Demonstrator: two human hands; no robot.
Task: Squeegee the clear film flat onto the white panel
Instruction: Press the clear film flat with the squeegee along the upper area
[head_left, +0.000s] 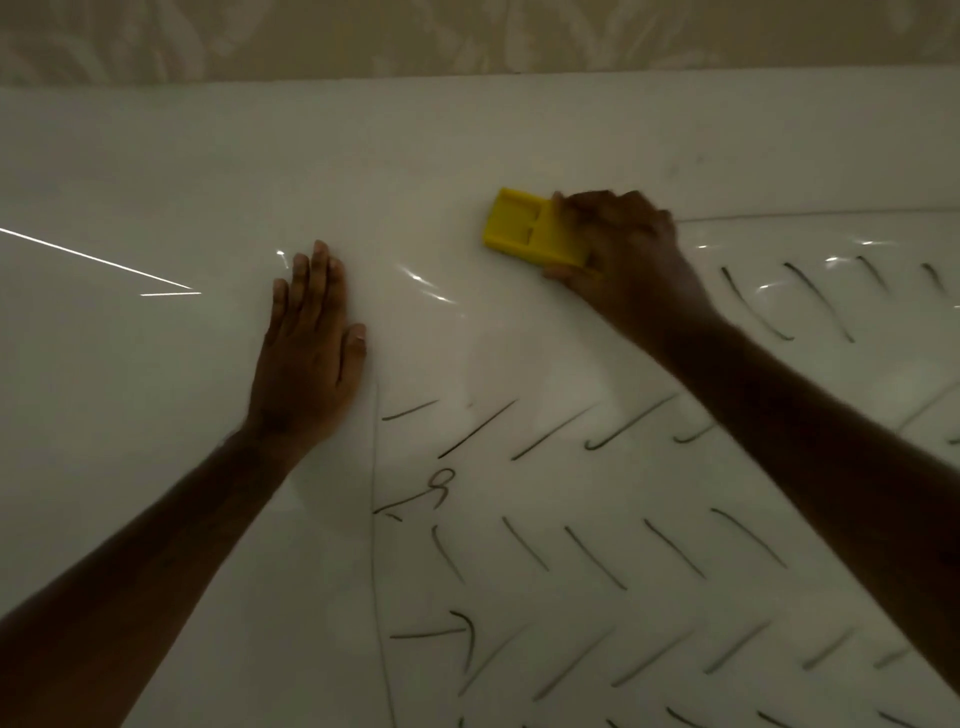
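A large white panel (156, 171) fills the view, with clear film (467, 332) lying over it; shiny wrinkles show between my two hands. My right hand (623, 249) grips a yellow squeegee (524, 228), whose flat edge rests on the film at the upper middle. My left hand (311, 338) lies flat with fingers spread close together, pressing on the film to the left of the squeegee. The film's edge runs down from under my left hand and across from my right hand toward the right.
Dark pen strokes (597, 545) are scribbled over the lower right of the panel. A patterned beige wall (467, 36) stands behind the panel's far edge. A bright reflected line (104, 260) crosses the left side.
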